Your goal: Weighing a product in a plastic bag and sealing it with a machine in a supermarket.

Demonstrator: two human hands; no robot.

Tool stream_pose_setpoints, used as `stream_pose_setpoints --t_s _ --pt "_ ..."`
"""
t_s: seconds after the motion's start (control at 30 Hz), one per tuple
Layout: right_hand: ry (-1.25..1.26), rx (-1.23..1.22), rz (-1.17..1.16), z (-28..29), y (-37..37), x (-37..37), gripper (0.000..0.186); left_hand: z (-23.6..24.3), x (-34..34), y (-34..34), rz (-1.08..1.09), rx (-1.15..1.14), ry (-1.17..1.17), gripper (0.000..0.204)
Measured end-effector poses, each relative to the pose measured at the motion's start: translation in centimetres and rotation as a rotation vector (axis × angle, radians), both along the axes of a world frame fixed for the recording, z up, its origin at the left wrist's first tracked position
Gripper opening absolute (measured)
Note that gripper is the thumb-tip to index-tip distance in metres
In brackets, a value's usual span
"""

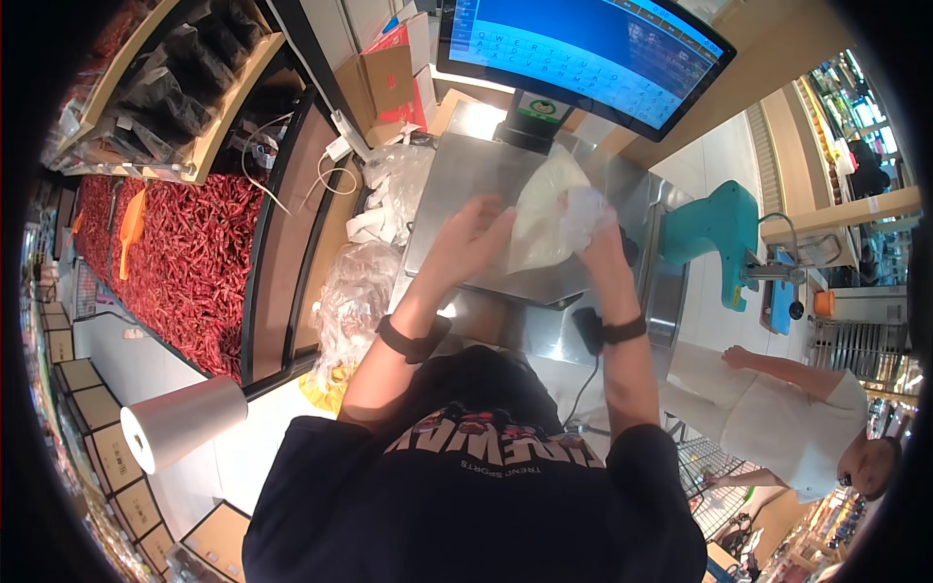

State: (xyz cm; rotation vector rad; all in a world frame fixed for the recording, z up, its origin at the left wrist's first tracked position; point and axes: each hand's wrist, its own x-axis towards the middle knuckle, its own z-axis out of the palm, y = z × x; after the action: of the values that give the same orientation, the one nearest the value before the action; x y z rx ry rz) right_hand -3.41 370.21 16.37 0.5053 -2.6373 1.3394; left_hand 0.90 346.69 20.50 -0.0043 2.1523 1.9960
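Note:
A pale, filled plastic bag [540, 222] stands on the steel plate of a weighing scale [455, 189]. At its right side my right hand [604, 236] is closed on the bag's edge, with a whitish patch [583, 216] at the fingers. That patch is blurred, and I cannot make out whether it is a label or bunched plastic. My left hand [472, 238] hovers over the plate just left of the bag, its fingers apart and smeared by motion, holding nothing that I can see. Dark bands circle both my wrists.
A touch screen [593, 49] rises behind the scale. To the right stands a teal bag-sealing machine [714, 238]. Clear plastic bags [355, 296] lie left of the scale, beside a bin of dried red chillies [185, 262] with an orange scoop [130, 228]. A person [792, 423] stands near a wire cart [714, 476].

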Motion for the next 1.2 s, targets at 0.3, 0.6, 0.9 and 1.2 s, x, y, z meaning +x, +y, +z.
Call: stream_pose_setpoints --t_s 0.3,0.6,0.9,1.2 --pt "0.038 0.38 0.271 1.2 -1.1 -5.9 0.016 -13.2 1.5 1.3 -0.208 0.101 0.114 0.055" --pt "0.007 0.124 0.247 -3.5 -2.8 -3.9 0.037 -17.1 -2.7 4.3 -0.136 0.053 0.058 0.052" --pt "0.246 0.18 -0.397 -5.4 -0.2 6.8 0.037 -11.8 3.5 -2.4 -0.158 0.035 -0.004 0.026" --pt "0.027 -0.114 -0.459 -7.9 -0.4 15.4 0.013 -10.1 3.4 -3.3 -0.1 -0.11 -0.041 0.026"
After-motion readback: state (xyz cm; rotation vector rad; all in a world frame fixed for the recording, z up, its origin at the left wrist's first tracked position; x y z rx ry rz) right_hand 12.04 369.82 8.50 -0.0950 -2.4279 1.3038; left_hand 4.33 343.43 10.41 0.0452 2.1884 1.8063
